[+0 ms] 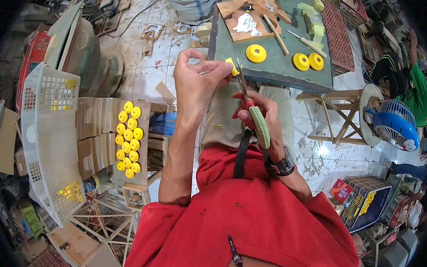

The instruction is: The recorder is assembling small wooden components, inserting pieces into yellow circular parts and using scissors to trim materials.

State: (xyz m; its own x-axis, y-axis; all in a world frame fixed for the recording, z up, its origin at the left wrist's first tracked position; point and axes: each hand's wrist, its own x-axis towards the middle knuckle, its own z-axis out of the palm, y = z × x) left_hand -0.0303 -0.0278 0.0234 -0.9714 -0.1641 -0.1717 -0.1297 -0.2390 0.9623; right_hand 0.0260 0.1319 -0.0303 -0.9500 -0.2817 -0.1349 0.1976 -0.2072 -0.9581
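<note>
Left hand: fingers pinching a small yellow piece.
Right hand: fingers wrapped round a green-handled tool (tip at the piece).
Desk: three yellow discs.

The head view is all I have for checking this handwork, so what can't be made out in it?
- Small yellow piece: shape too small to tell, partly covered by the left hand fingers.
- Knife tip: too thin to see where it touches.
- Right hand palm: hidden behind the green handle.
- Green table: far end cut off by the top edge.
</note>
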